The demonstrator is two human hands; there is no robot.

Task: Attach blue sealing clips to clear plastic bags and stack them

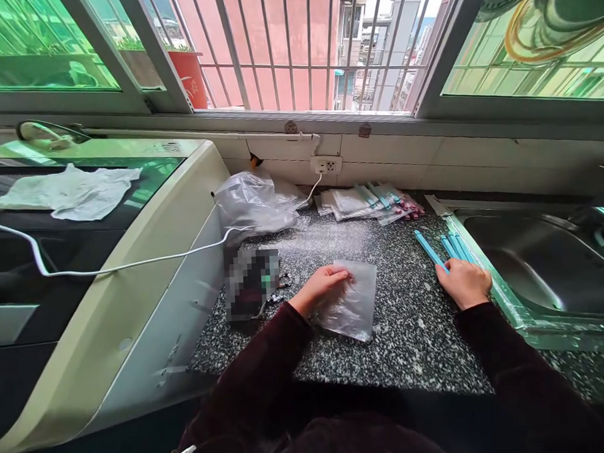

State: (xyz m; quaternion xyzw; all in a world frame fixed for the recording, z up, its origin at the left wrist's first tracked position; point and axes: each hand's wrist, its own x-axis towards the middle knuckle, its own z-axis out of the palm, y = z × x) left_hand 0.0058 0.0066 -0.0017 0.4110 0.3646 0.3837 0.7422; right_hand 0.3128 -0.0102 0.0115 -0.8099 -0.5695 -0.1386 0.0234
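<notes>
My left hand (321, 289) pinches the upper left part of a clear, flat plastic bag (358, 301) over the speckled counter. Beside the sink, my right hand (465, 283) is closed, with a light blue flat stick (430, 247) at its thumb. Several more blue sticks (455, 245) lie together just beyond its knuckles; the hand hides their lower ends. What the sticks are exactly, I cannot make out. At the back of the counter lies a pile of clear packets (351, 203), some with blue and pink pieces in them.
A metal sink (528, 263) is set into the counter at right. A pale washing-machine-like appliance (181, 212) stands at left with a white cloth (75, 191) on top. A crumpled plastic bag (253, 202), a blurred-out dark object (249, 285) and a white cable (148, 261) are nearby.
</notes>
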